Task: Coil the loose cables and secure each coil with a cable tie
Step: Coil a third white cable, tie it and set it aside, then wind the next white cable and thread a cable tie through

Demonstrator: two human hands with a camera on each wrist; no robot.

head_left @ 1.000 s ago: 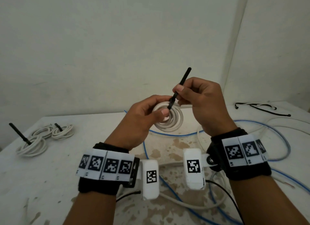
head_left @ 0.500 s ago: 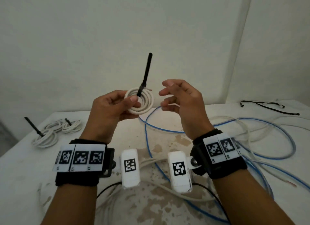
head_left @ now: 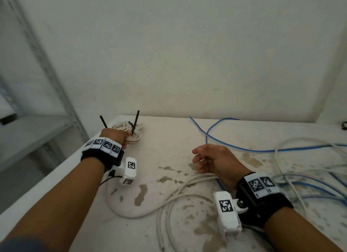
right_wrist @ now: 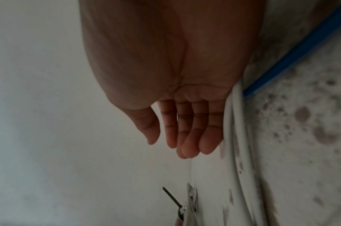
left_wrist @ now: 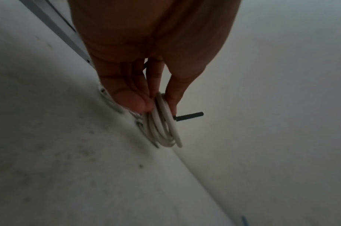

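Observation:
My left hand [head_left: 114, 137] reaches to the table's far left corner and pinches a small white cable coil [head_left: 134, 138] [left_wrist: 162, 126] between thumb and fingers. A black cable tie [head_left: 135, 124] [left_wrist: 189, 116] is fastened on that coil and its tail sticks up. Other tied white coils [head_left: 125, 126] lie just behind it on the table, one with a black tie tail [head_left: 103, 121]. My right hand [head_left: 210, 159] [right_wrist: 177, 137] hovers over the middle of the table with relaxed fingers and holds nothing. A loose white cable [head_left: 187, 184] [right_wrist: 233, 137] runs under it.
Loose blue cables [head_left: 244, 148] and white cables [head_left: 300, 169] sprawl over the right half of the stained white table [head_left: 165, 148]. A grey metal shelf [head_left: 28, 135] stands left of the table. More black ties [head_left: 344, 125] lie at the far right edge.
My left hand carried the tied coil from chest height down and left to the far left corner beside the other coils. My right hand let go of the tie and dropped toward the table.

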